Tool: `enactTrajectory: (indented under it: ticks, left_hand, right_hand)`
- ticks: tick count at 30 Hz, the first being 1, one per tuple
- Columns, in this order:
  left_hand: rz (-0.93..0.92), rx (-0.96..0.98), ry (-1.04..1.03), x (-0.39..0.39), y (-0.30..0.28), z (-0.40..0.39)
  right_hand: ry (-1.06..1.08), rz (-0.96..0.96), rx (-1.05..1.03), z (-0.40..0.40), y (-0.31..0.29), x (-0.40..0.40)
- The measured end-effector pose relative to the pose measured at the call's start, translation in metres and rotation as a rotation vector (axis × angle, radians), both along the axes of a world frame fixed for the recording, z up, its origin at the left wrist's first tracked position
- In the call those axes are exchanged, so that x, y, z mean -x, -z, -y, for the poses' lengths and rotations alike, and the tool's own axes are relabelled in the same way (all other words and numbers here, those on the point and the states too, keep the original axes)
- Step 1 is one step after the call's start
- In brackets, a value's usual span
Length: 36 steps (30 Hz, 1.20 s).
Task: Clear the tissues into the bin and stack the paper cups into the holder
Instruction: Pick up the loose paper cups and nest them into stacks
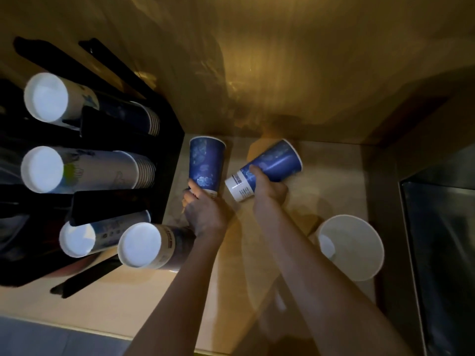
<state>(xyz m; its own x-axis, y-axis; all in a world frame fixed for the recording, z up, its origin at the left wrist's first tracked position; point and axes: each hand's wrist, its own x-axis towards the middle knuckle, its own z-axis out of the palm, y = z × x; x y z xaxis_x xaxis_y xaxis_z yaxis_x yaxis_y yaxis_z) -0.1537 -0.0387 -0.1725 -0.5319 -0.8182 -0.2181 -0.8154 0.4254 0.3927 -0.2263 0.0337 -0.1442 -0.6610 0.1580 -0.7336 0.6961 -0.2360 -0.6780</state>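
Now, left hand point(205, 211): it was closed around the bottom end of a blue cup point(206, 164), which pointed away from the person, mouth end far, beside the black holder.
Right hand point(267, 186): it was closed around a second blue cup point(272, 167), near its white bottom part. This cup was tilted, with its mouth up and to the right.
The two cups: they were close together but not touching, as far as I could tell.
Doing this step well: I think the two cups had to go one inside the other. Both should point the same way first. The bottom of one should go into the mouth of the other. The push should be soft, because paper cups squash.
Next spot: the pair should then go in the holder point(169, 155) with the other stacks.
Cups in hands: two, both blue.
Open cup on the worktop point(144, 299): one white cup point(350, 246), standing mouth up, at the right and apart from the hands.
Stacks by the holder: four round white cup bottoms faced the camera. There was a top stack point(46, 97), a middle stack point(42, 169), a low stack point(77, 238) and a front stack point(140, 245). The front stack was just beside the left arm.
Cups in each stack: too dark to count.
Tissues: none could be seen.
Bin: I could not tell. A dark metal thing point(442, 253) sat at the right edge.
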Motion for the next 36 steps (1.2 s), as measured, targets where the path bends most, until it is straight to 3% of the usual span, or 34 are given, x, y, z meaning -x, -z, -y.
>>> enactTrajectory:
  ticks: [5, 11, 14, 19, 24, 31, 32, 34, 36]
  left_hand:
    - [-0.018, 0.011, -0.001, 0.001, -0.003, -0.002]
    - [-0.053, -0.054, 0.014, -0.003, -0.015, 0.002]
    - [-0.273, -0.218, -0.091, 0.001, -0.032, 0.001]
    - [-0.803, -0.423, -0.112, 0.000, -0.076, -0.009]
    - [-1.054, -0.526, 0.038, -0.032, -0.139, -0.023]
    - [-0.893, -0.504, 0.239, -0.089, -0.130, -0.051]
    - [-0.857, -0.460, 0.250, -0.092, -0.122, -0.053]
    - [-0.791, -0.379, 0.268, -0.095, -0.106, -0.059]
    - [-0.748, -0.349, 0.273, -0.097, -0.094, -0.064]
  right_hand:
    - [-0.128, -0.289, -0.123, -0.007, -0.010, -0.021]
    - [-0.518, -0.601, -0.454, -0.047, -0.018, -0.088]
    - [-0.592, -0.635, -0.582, -0.065, 0.005, -0.121]
    - [-0.622, -0.553, -0.520, -0.075, 0.019, -0.136]
    - [-0.678, -0.702, -0.611, -0.079, 0.022, -0.129]
    - [-0.709, -0.541, -0.400, -0.084, -0.006, -0.127]
    - [-0.660, -0.500, -0.273, -0.085, -0.011, -0.127]
    - [-0.414, -0.327, 0.225, -0.082, -0.018, -0.125]
    - [-0.228, -0.218, 0.446, -0.078, -0.009, -0.122]
